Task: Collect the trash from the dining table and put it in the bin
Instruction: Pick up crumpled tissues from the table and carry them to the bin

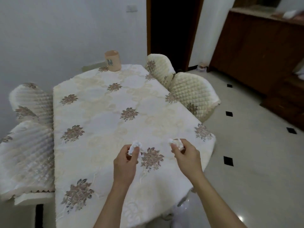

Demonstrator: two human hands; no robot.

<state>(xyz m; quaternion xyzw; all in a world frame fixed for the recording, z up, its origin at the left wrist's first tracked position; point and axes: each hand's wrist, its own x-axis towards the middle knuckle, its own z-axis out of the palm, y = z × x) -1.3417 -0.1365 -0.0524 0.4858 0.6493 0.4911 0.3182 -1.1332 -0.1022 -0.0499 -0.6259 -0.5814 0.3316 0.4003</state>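
Observation:
A dining table under a cream cloth with flower patterns fills the middle of the view. My left hand hovers over its near part, fingers closed on a crumpled white tissue. To its right, near the table's right edge, my right hand grips another crumpled white tissue. A small peach-coloured bin with an open top stands at the table's far end. What is inside it is hidden.
Quilted cream chairs stand at the right side and behind it, and covered seats at the left. A dark doorway lies beyond. A brown wooden cabinet lines the right wall above a pale tiled floor.

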